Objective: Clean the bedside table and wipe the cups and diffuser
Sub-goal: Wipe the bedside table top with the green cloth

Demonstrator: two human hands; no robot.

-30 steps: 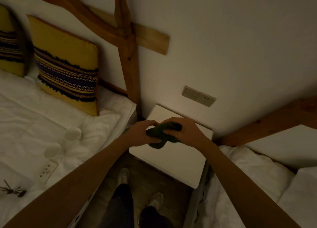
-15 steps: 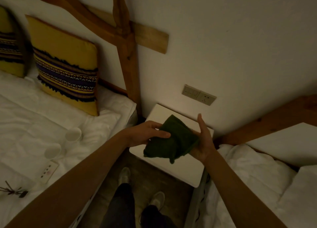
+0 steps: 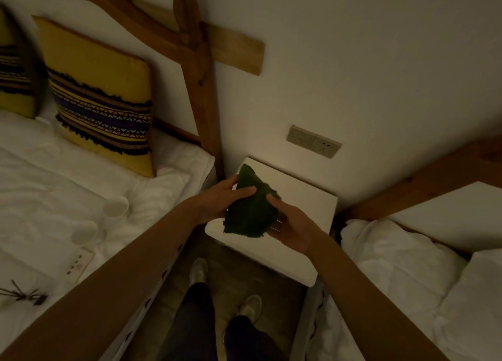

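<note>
a: where's the green cloth [image 3: 251,210] right now?

b: held up above the bedside table [image 3: 307,206], over its near-left part, not lying on it. the left hand [image 3: 221,201] pinches it at the left side, thumb on top and fingers behind. the right hand [image 3: 292,225] holds the lower right part, thumb on the front, fingers curled underneath.

a: what could go wrong from here?

b: as i judge it, the cloth is loosely bunched, with one corner pointing up and a ragged edge hanging down. if it goes down like that, only a ridge would touch and the top would be wiped in streaks. and if one hand lets go too soon, the loose end could slip past the near edge toward the floor.

a: and the cups?

b: they lie on the soft bedding of the left bed [image 3: 54,186], well apart from the table. a careless elbow or a knee against the mattress might roll them. the diffuser sticks [image 3: 20,295] sit near that bed's near edge and could be knocked off the same way.

a: count everything for me.

b: one cloth, one bedside table, two cups, the far cup [image 3: 116,206] and the near cup [image 3: 84,232], one bundle of diffuser sticks, one flat white panel [image 3: 79,263] with small marks, which i can't identify. two yellow patterned cushions [image 3: 103,100], one wall socket plate [image 3: 313,141], two beds, two shoes [image 3: 250,307] on the floor.
</note>
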